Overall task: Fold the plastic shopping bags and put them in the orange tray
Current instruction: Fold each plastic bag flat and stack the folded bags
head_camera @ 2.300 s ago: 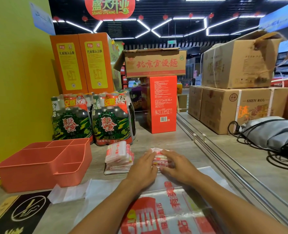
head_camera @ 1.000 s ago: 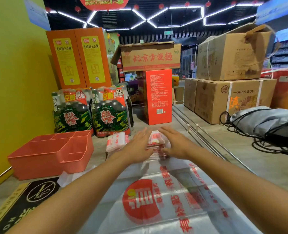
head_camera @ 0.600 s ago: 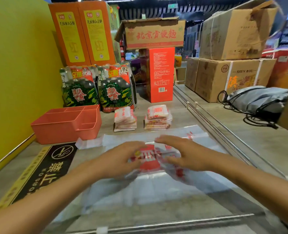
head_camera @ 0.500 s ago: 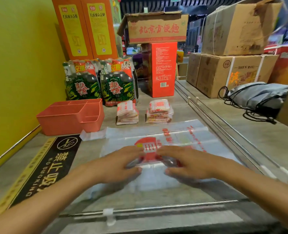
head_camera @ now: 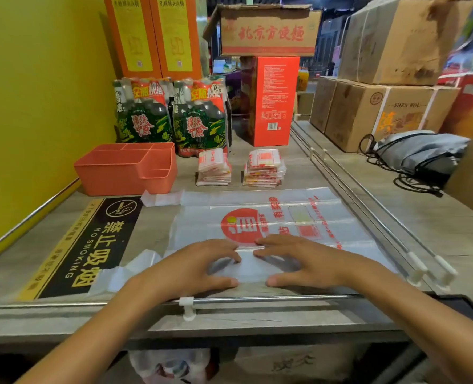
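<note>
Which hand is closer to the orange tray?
Left. The left hand lies on the bag nearer the orange tray; the right hand lies farther right.

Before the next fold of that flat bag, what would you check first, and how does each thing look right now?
1. Bag lies flat on the counter: ok.
2. Left hand on the bag's near edge: ok.
3. Right hand on it too: ok.
4. Near edge already folded over: cannot tell.
5. Tray has room: ok, nothing visible inside.
6. Two folded stacks sit beyond the bag, out of the way: ok.
</note>
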Demonstrator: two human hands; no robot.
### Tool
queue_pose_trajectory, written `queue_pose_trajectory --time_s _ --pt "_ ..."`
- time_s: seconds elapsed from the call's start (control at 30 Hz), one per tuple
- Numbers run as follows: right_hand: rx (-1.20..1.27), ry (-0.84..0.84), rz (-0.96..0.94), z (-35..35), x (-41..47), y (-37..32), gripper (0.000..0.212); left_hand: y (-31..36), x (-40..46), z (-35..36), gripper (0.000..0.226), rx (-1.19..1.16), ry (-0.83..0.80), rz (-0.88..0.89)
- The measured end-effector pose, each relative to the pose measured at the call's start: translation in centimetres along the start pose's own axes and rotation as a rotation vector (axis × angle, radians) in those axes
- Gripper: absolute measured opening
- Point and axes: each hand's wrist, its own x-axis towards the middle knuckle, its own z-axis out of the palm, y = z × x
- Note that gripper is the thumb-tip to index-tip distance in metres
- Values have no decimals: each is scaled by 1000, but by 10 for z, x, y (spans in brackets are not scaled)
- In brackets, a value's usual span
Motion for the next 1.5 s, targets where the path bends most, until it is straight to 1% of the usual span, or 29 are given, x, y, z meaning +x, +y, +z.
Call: queue_pose_trajectory --time_s 0.1,0.23,0.37,0.5,0.53,0.6,0.7,0.77,0.83,0.87,0.9,0.97,1.03,1.1,1.17,1.23,1.3,1.37,1.5 --pt "-1 13 -1 -1 0 -3 62 -1 -3 0 39 8 26 6" --pt "12 93 -17 5 -2 -5 50 0 -5 1 32 -51 54 26" --pt "39 158 -25 4 -6 -11 46 -1 -5 3 22 -58 97 51" --pt "62 183 4 1 -8 -14 58 1 -4 3 25 -75 187 44" --pt "47 181 9 2 -8 -14 59 2 -5 2 28 -80 221 46" --pt "26 201 -1 3 -6 -14 49 2 -6 1 34 -86 269 40" --pt "31 277 -14 0 -6 -14 34 3 -9 -1 36 -80 301 5" --pt "-8 296 17 -1 -7 -13 33 6 -11 -1 42 -57 288 4" --pt "-22 323 67 0 -8 -13 37 8 -10 -1 56 -3 262 2" --pt "-23 343 74 -1 -9 -14 40 8 -10 -1 59 38 251 -14" --pt "-18 354 72 -1 -10 -15 42 8 -9 -1 56 82 254 -30" --pt "-8 352 63 -3 -12 -17 42 6 -7 -2 41 150 280 -51" --pt "-42 321 84 -3 -12 -16 42 7 -8 -6 35 188 306 -74" --pt "-167 267 115 -7 -11 -16 40 8 -9 -13 39 216 324 -77" --pt "-282 256 142 -13 -9 -18 41 7 -13 -22 48 222 331 -73" --pt "-302 277 198 -20 -11 -18 50 6 -19 -33 58 213 315 -86" --pt "-265 292 221 -24 -12 -14 54 3 -24 -44 66 227 299 -106" --pt "-271 304 226 -24 -13 -10 53 0 -27 -52 65 235 286 -110" --pt "-281 333 242 -32 -15 -6 43 -7 -29 -62 49 188 341 -64"
